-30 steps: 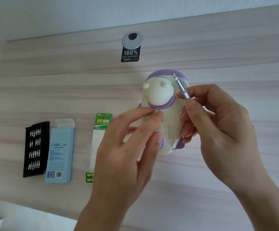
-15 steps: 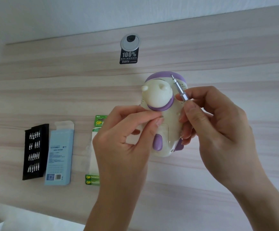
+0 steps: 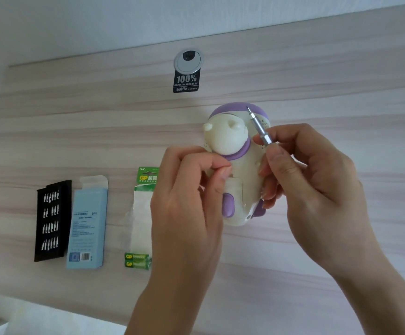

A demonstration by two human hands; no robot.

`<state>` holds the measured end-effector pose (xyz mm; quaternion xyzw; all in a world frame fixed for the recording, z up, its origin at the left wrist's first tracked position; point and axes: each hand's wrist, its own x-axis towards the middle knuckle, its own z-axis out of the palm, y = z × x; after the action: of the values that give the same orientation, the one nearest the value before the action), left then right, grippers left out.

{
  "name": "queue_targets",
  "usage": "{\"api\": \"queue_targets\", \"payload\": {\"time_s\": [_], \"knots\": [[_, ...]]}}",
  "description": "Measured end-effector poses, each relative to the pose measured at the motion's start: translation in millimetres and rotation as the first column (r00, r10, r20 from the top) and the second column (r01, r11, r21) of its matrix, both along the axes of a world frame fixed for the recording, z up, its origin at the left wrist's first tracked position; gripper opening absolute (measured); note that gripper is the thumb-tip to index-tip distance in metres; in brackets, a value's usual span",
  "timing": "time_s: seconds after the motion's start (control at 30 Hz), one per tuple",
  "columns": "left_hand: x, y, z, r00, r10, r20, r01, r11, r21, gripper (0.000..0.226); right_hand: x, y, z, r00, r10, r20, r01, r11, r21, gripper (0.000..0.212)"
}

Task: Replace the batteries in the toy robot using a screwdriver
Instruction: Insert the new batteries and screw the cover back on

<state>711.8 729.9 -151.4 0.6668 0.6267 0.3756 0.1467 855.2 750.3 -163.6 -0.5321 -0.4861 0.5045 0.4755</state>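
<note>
A person's two bare hands work on a cream and purple toy robot (image 3: pixel 236 170), seen from behind at the middle of a pale wood-grain table (image 3: pixel 317 68); whether it rests on the table or is held just above it cannot be told. The right hand (image 3: pixel 317 189) grips a slim silver screwdriver (image 3: pixel 260 129) between thumb and forefinger, tip pointing up and away from the toy, while its lower fingers curl round the toy's side. The left hand (image 3: pixel 187 201) has thumb and forefinger pinched together against the toy's back; what they pinch is too small to tell. A rectangular panel on the back, likely the battery cover, looks closed, so the step appears to be freeing that cover; next it would need lifting off with a careful fingertip pull. To the left lie a green battery pack (image 3: pixel 145 182) marked "GP", a light blue box (image 3: pixel 87 223) with a barcode, and a black bit tray (image 3: pixel 52 221). A black sticker (image 3: pixel 186 82) reads "100%".
</note>
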Motion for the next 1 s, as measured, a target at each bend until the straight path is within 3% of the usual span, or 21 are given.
{"api": "queue_targets", "payload": {"time_s": [1.0], "knots": [[-29.4,-1.8,-8.1,0.985,-0.027,-0.171,0.047,0.992,0.115,0.018,-13.2,-0.8,0.6,0.996,0.055,-0.068,-0.055,0.998,0.002,0.017]]}}
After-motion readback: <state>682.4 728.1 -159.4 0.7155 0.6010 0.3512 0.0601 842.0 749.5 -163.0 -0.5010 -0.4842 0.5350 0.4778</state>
